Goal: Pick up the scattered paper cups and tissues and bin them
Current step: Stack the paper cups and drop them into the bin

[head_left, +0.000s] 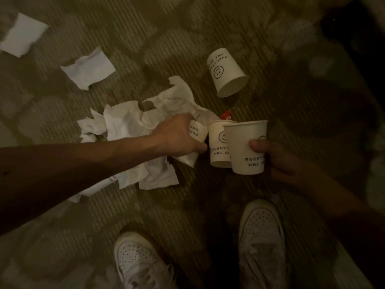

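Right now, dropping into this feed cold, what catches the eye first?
Both hands are mid-frame: the left hand grips a printed cup above a heap of crumpled tissues, while the right hand holds a smiley cup beside it. A tipped cup lies on the carpet further up, and loose tissue pieces sit at upper left.

Fallen white paper cup (226,74) on carpet: upside-down "EVERYT…", "WILL BE", smiley face drawing.
Nearest white paper cup (243,147), in right hand (279,161): "EVERY…", "WILL B…", rest behind thumb.
Middle white paper cup (218,147): smiley face, "EVERY…", "WILL B…".
Half-hidden white paper cup (198,132), in left hand (177,138): sideways "EVE…".
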### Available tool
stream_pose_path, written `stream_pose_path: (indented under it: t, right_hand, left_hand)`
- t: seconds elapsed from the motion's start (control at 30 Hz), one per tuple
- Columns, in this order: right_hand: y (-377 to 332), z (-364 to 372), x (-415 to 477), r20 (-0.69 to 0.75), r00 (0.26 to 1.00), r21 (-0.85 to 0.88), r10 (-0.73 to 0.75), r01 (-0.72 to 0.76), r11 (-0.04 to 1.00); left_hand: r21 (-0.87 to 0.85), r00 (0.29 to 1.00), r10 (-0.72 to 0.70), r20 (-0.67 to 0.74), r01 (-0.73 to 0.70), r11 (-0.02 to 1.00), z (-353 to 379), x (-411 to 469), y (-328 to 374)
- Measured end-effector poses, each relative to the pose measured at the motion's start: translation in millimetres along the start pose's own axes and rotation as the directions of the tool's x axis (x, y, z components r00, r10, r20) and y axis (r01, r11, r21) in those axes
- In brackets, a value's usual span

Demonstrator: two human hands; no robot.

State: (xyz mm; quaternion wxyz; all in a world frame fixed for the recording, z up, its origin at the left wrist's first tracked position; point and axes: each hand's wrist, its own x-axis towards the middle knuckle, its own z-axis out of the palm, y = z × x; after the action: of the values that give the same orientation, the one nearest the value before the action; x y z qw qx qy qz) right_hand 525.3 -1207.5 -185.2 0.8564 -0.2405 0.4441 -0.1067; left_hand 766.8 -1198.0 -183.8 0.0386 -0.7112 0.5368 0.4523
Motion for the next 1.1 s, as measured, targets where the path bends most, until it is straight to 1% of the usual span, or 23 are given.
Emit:
stream_pose_path:
  t: [0.07,0.13,0.23,0.3,0.33,0.4,0.47,0.5,0.57,0.63,0.77,0.9,0.93,1.0,1.03,1.1]
  right_hand:
    - [-2,0,-1,-0.014,1.0,0.042,-0.01,0.01,0.999]
    - [-8,7,-9,-0.004,1.0,0.049,-0.019,0.019,0.999]
    - [-30,36,-36,0.08,0.996,-0.003,-0.05,0.051,0.999]
    - [-56,62,-65,0.077,0.995,-0.045,-0.07,0.073,0.996]
    - [-72,76,-83,0.051,0.996,-0.075,-0.071,0.074,0.994]
    - [-107,107,-125,0.011,0.996,-0.13,-0.083,0.084,0.988]
    - [-145,146,-173,0.03,0.994,-0.146,-0.106,0.109,0.983]
    - [-164,168,-199,0.052,0.992,-0.148,-0.116,0.122,0.981]
    - [-200,217,-253,0.091,0.988,-0.128,-0.123,0.134,0.983]
    - [-239,270,-304,0.124,0.984,-0.119,-0.126,0.141,0.983]
    - [-315,384,-398,0.263,0.961,-0.163,-0.089,0.135,0.977]
    - [-379,462,-462,0.342,0.938,-0.253,-0.053,0.146,0.956]
    - [-393,479,-475,0.373,0.927,-0.265,-0.038,0.146,0.953]
    - [-418,510,-497,0.386,0.921,-0.259,-0.046,0.156,0.953]
    - [-427,524,-506,0.394,0.918,-0.253,-0.055,0.166,0.953]
    - [-442,555,-522,0.454,0.89,-0.269,-0.044,0.184,0.945]
  left_hand:
    - [-0.135,0.999,-0.005,0.034,0.009,0.991,-6,-3,2]
    - [-0.274,0.998,0.019,0.068,0.001,0.962,-21,-15,10]
    - [-0.4,0.996,0.053,0.074,-0.019,0.916,-51,-50,30]
    - [-0.48,0.997,0.049,0.068,-0.01,0.877,-73,-83,47]
    - [-0.538,0.997,0.038,0.066,0.003,0.843,-86,-101,56]
    - [-0.688,0.996,0.009,0.085,0.052,0.723,-115,-145,75]
    - [-0.801,0.993,0.0,0.122,0.098,0.591,-156,-198,98]
    - [-0.828,0.992,-0.002,0.129,0.109,0.549,-178,-227,110]
    - [-0.859,0.996,-0.016,0.09,0.085,0.505,-228,-292,132]
    - [-0.88,0.998,-0.058,0.023,0.048,0.473,-280,-360,153]
    - [-0.91,0.988,-0.138,-0.07,-0.006,0.415,-375,-493,192]
    - [-0.927,0.963,-0.21,-0.167,-0.081,0.366,-441,-589,225]
    - [-0.931,0.952,-0.237,-0.195,-0.104,0.349,-454,-613,234]
    - [-0.929,0.911,-0.299,-0.285,-0.185,0.321,-474,-660,251]
    - [-0.922,0.882,-0.331,-0.335,-0.234,0.309,-480,-682,258]
    - [-0.904,0.812,-0.406,-0.419,-0.328,0.276,-484,-724,273]
